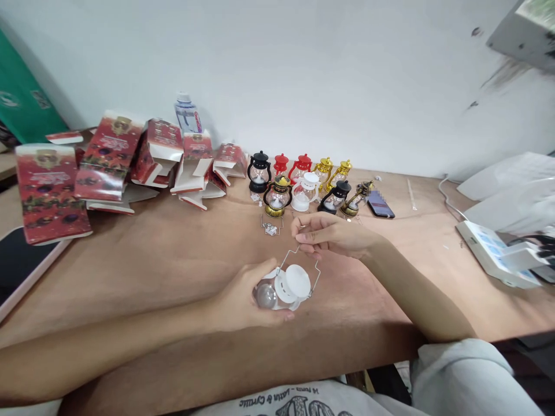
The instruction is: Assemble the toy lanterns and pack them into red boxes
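A white toy lantern (pixel 297 282) with a clear globe lies tilted in my left hand (pixel 243 297), whose fingers wrap round its body. Its bent wire handle (pixel 318 271) rises from both sides of the lantern top. With thumb and fingers pinched, my right hand (pixel 325 234) grips the top of that wire handle above the lantern. Just beyond my hands stands a bronze-coloured lantern (pixel 276 203), with a small heap of white bits (pixel 270 229) and loose wire in front of it.
Several black, red, gold and white lanterns (pixel 304 193) stand near the wall. Opened red cardboard boxes (pixel 108 156) pile up at the left, a water bottle (pixel 188 114) behind them. A phone (pixel 380 204) lies right of the lanterns; a power strip (pixel 494 254) with cables sits farther right.
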A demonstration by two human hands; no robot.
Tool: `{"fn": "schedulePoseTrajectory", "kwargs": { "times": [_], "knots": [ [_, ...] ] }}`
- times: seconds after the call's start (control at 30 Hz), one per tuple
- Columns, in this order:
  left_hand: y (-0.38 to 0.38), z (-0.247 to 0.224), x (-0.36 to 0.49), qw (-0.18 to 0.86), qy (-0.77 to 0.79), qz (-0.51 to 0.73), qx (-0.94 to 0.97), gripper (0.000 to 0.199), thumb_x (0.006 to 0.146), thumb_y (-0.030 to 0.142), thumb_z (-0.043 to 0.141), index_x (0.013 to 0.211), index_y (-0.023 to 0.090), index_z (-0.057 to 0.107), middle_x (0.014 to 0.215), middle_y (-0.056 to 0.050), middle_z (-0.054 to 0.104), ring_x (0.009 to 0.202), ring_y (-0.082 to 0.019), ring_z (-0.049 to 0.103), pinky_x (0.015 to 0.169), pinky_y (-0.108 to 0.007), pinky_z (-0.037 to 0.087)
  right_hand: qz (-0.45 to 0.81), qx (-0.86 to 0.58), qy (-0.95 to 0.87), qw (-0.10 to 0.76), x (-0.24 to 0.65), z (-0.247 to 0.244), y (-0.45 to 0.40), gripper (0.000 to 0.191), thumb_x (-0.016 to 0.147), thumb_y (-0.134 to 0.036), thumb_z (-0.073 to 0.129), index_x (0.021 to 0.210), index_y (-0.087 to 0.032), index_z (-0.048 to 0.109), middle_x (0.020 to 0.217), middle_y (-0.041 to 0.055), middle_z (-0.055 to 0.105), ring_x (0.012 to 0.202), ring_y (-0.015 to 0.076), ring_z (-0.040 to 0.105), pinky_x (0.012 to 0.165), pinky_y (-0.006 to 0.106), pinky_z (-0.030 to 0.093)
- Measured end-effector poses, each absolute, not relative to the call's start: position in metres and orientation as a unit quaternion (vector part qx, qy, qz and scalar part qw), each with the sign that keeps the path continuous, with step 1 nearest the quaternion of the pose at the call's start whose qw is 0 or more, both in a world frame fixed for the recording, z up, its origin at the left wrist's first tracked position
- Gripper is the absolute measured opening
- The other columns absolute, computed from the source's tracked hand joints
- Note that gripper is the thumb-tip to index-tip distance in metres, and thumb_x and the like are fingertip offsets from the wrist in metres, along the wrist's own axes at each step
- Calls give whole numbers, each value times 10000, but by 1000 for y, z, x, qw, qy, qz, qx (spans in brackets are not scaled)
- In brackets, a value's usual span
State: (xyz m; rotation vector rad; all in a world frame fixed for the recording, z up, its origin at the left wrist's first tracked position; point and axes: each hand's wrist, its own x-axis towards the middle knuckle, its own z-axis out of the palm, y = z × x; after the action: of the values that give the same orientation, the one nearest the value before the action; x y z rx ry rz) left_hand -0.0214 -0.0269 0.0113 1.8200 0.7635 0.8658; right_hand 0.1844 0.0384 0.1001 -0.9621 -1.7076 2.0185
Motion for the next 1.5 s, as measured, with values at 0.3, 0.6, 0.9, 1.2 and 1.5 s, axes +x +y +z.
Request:
{"fn": "schedulePoseTrajectory", "kwargs": {
  "times": [0.3, 0.6, 0.9, 1.2, 1.5],
  "knots": [
    [-25, 9, -21, 487, 338, 343, 729, 437, 656, 466, 780, 752, 189, 456, 686, 22, 556, 649, -128, 516, 578, -224, 442, 685, -372, -598, 189, 188, 106, 40, 253, 776, -314, 726, 759, -168, 520, 549, -82, 498, 469, 36, 448, 451, 176, 308],
    [-29, 15, -18, 489, 360, 346, 715, 374, 702, 379, 718, 786, 197, 402, 710, 44, 516, 631, -96, 457, 591, -206, 393, 621, -349, -652, 259, 203, 131, 18, 182, 873, -338, 633, 864, -170, 564, 831, 21, 669, 659, 91, 604, 591, 221, 423],
    [-28, 14, -19, 519, 352, 367, 687, 349, 686, 328, 723, 857, 185, 455, 727, 40, 537, 639, -99, 470, 587, -197, 401, 517, -227, -809, 165, 193, 146, -24, 129, 935, -229, 538, 1053, -196, 576, 1085, 76, 692, 983, 153, 656, 855, 293, 518],
    [-32, 8, -23, 501, 325, 366, 714, 462, 623, 323, 774, 979, 167, 524, 827, 12, 604, 709, -138, 532, 634, -222, 421, 351, -144, -924, 52, 185, 135, -40, 231, 928, -256, 560, 1122, -146, 622, 1185, 133, 645, 1068, 203, 616, 888, 314, 500],
    [-6, 12, -29, 395, 386, 353, 755, 551, 713, 399, 768, 1144, 199, 491, 956, -2, 642, 835, -183, 603, 724, -264, 478, 331, -328, -869, 165, 183, 126, -27, 100, 917, -180, 560, 982, -232, 615, 850, -19, 658, 705, 105, 559, 625, 224, 426]
  ]
}}
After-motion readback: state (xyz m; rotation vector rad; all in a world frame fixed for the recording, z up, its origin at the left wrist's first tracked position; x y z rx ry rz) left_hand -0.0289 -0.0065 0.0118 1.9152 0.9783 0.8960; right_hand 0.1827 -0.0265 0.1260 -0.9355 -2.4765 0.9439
